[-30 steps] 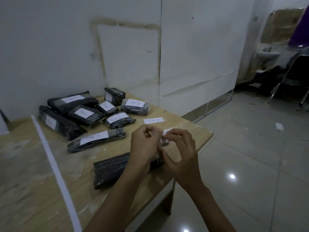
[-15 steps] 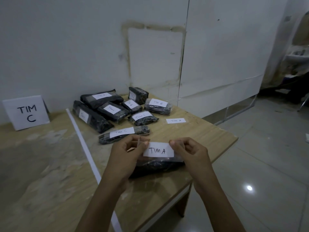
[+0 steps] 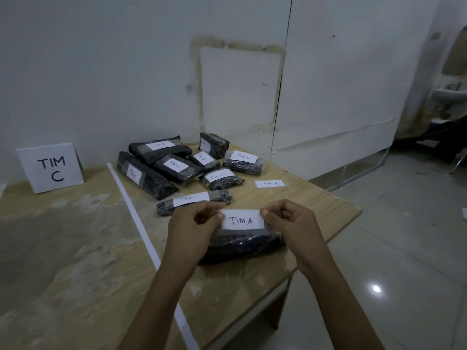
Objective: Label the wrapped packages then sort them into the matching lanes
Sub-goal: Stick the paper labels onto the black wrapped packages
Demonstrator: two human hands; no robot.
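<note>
On the wooden table (image 3: 75, 248), labelled packages (image 3: 174, 168) cluster at the far edge; one black package (image 3: 242, 245) lies near the right edge. Over it, the left hand (image 3: 189, 231) and right hand (image 3: 295, 223) each pinch one end of a "TIM A" label (image 3: 242, 220).

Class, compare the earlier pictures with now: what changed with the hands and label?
The left hand and right hand drew apart, stretching the TIM A label flat, pinched at each end, above the nearest package. The labelled packages and loose slip stayed put.
</note>
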